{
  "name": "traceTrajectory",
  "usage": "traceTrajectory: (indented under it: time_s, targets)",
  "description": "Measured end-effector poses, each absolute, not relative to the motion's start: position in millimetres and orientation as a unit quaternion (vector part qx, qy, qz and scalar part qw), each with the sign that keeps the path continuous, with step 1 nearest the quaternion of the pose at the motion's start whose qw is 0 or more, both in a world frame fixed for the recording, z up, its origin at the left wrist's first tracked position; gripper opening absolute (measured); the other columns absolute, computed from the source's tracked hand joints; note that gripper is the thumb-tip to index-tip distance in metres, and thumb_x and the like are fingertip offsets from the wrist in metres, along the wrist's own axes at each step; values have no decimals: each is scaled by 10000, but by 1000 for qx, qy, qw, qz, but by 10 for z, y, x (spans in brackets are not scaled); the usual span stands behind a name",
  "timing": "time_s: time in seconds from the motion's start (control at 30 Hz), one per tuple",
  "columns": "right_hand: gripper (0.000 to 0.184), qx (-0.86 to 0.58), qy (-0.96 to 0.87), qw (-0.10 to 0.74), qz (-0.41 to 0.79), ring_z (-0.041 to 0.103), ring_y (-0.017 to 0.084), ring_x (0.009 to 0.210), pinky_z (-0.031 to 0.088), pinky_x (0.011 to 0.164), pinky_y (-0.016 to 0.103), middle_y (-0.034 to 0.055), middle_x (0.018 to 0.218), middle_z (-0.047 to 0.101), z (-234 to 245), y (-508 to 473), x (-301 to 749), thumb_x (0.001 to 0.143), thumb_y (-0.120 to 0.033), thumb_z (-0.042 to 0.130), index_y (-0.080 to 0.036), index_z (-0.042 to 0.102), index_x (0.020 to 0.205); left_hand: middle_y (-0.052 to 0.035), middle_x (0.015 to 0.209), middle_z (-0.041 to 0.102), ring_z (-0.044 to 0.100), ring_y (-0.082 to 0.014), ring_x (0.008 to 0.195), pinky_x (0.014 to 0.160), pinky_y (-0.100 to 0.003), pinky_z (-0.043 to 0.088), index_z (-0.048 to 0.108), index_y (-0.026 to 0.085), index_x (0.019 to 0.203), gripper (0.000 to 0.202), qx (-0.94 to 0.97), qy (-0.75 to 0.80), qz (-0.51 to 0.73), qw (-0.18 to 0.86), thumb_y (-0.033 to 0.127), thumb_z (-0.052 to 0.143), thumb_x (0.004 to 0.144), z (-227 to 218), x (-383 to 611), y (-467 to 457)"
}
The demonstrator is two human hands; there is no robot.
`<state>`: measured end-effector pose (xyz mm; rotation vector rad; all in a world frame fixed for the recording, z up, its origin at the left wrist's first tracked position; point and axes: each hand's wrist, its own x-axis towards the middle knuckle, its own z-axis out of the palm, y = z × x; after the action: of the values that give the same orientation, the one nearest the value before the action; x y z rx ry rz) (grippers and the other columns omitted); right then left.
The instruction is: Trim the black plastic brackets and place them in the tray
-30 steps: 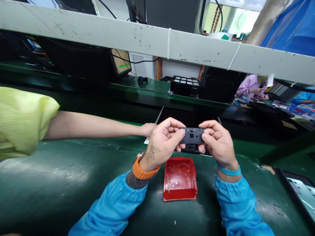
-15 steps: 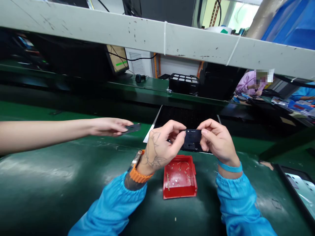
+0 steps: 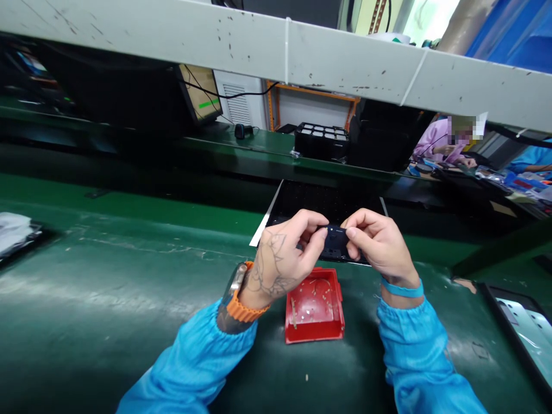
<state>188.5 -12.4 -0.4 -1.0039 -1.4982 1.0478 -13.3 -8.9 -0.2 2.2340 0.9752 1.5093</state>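
A small flat black part [image 3: 335,237] with a few light specks along its top edge is held up between both hands. My left hand [image 3: 290,253] pinches its left end between thumb and fingers. At its right end, the thumb and forefinger of my right hand [image 3: 379,240] are closed on it. Just below the hands lies a red plastic bin [image 3: 314,330] with small pale scraps inside. Behind the part is a glossy black sheet [image 3: 317,198] with white edges, partly covered by my hands.
A dark tray [image 3: 513,333] with pale glossy panels sits at the right edge. At the far left lies a dark tray with white material [image 3: 15,233]. A grey shelf beam [image 3: 241,43] crosses above. On the back ledge stands a black box [image 3: 321,144]. A person in pink [image 3: 435,141] sits beyond.
A co-worker's bare arm, holding a dark flat piece at the left, has gone from view. My right fingers have shifted slightly left along the black part.
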Motion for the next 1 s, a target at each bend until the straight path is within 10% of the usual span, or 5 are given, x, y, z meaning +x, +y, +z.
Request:
traceTrajectory:
  time_s: [0.8, 1.0]
  targets:
    - [245, -450, -627, 477, 420, 530, 105, 399, 419, 411, 193, -38, 508, 591, -10, -139, 1922, 913, -404, 718, -188, 634, 833, 33, 689, 692, 680, -102, 479, 443, -158, 544, 647, 175, 959, 111, 667, 352, 520, 401, 246, 684, 883, -6, -94, -11]
    - [337, -355, -746, 489, 281, 714, 243, 1081, 642, 786, 343, 109, 1377, 653, -50, -132, 1980, 902, -225, 732, -261, 686, 1234, 70, 604, 637, 641, -104, 418, 370, -145, 483, 635, 171, 980, 259, 539, 339, 549, 541, 261, 772, 779, -47, -52, 175]
